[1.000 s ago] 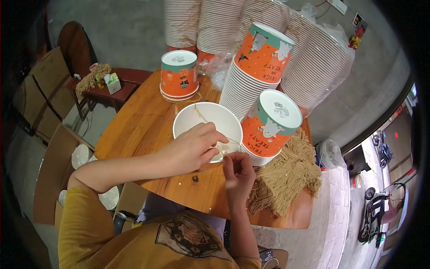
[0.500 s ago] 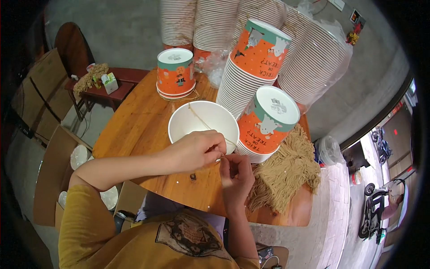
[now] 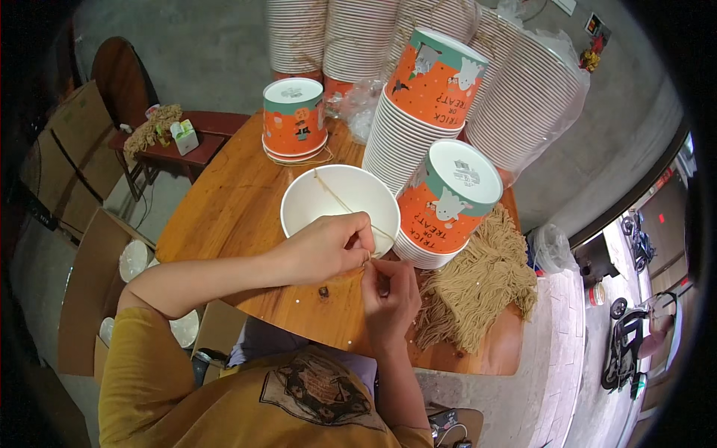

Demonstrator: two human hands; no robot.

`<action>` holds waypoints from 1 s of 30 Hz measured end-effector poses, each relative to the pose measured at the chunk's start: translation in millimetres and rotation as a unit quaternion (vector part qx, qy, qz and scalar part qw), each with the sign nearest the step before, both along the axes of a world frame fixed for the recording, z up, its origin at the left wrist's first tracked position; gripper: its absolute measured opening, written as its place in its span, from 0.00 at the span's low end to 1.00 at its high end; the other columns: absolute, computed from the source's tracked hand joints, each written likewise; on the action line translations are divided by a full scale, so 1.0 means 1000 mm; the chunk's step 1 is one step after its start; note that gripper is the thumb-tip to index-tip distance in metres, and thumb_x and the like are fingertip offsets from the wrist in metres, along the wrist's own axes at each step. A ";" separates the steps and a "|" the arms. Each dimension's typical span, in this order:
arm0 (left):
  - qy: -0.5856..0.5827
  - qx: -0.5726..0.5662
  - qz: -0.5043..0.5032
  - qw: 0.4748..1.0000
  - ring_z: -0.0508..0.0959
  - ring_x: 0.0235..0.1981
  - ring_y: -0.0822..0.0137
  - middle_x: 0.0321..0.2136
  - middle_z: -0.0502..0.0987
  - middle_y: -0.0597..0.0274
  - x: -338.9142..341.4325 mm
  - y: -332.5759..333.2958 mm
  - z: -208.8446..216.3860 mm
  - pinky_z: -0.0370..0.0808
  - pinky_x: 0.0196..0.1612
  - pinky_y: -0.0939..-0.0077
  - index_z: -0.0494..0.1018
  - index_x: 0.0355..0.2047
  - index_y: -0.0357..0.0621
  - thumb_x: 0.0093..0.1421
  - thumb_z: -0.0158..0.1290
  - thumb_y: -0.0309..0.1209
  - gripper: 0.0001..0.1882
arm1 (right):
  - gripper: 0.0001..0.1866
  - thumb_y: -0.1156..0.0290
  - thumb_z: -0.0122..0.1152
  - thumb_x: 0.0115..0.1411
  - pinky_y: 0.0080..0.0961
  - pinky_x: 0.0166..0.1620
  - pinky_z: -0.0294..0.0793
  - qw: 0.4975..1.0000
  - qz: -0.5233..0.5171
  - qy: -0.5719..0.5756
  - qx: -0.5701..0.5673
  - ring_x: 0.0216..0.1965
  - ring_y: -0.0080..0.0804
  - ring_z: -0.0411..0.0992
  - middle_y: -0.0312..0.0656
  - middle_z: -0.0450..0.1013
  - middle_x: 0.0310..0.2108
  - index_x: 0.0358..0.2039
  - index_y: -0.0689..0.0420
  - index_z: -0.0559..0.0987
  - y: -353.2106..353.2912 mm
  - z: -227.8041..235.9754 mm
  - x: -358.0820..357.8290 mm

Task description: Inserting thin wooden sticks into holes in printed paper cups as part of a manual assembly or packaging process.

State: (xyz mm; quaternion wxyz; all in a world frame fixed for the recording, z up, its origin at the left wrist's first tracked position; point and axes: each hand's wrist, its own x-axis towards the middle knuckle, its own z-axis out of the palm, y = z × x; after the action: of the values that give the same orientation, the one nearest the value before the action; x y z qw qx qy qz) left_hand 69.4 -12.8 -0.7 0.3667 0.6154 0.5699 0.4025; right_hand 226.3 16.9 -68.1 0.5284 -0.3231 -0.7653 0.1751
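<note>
Pinching tan cord at white bucket's rim, both hands' grip.

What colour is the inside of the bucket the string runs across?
Plain white inside, seen best in the head view: the bucket, with the tan string crossing it.

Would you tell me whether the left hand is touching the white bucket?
Touching: the head view shows the left hand resting on the near rim of the white bucket, no gap visible.
</note>
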 end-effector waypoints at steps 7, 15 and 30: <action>-0.063 -0.075 -0.018 0.995 0.70 0.27 0.76 0.25 0.72 0.66 -0.005 0.007 -0.005 0.69 0.30 0.79 0.69 0.34 0.37 0.59 0.52 0.24 0.04 | 0.11 0.77 0.69 0.50 0.27 0.26 0.73 0.999 -0.012 -0.029 0.040 0.25 0.35 0.73 0.40 0.72 0.26 0.32 0.57 0.74 0.002 -0.003 0.000; -0.158 -0.106 -0.054 0.980 0.68 0.28 0.80 0.27 0.69 0.71 -0.010 0.017 -0.011 0.68 0.31 0.84 0.69 0.36 0.41 0.57 0.51 0.21 0.06 | 0.10 0.79 0.67 0.51 0.26 0.26 0.72 0.999 0.023 0.021 -0.032 0.24 0.32 0.73 0.41 0.72 0.27 0.32 0.57 0.74 -0.001 0.000 -0.002; -0.218 -0.138 -0.141 0.956 0.69 0.35 0.80 0.33 0.70 0.70 -0.021 0.024 -0.006 0.67 0.41 0.87 0.67 0.44 0.43 0.58 0.52 0.22 0.13 | 0.02 0.78 0.57 0.63 0.11 0.31 0.63 0.961 0.081 0.166 -0.207 0.27 0.10 0.64 0.27 0.69 0.27 0.36 0.59 0.73 0.004 -0.005 -0.004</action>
State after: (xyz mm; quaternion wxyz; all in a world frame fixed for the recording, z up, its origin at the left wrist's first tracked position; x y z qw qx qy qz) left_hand 48.3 11.1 -6.3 0.6166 0.5303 0.4329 0.3888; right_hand 222.1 21.1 -73.1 0.5536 -0.3284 -0.6373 0.4236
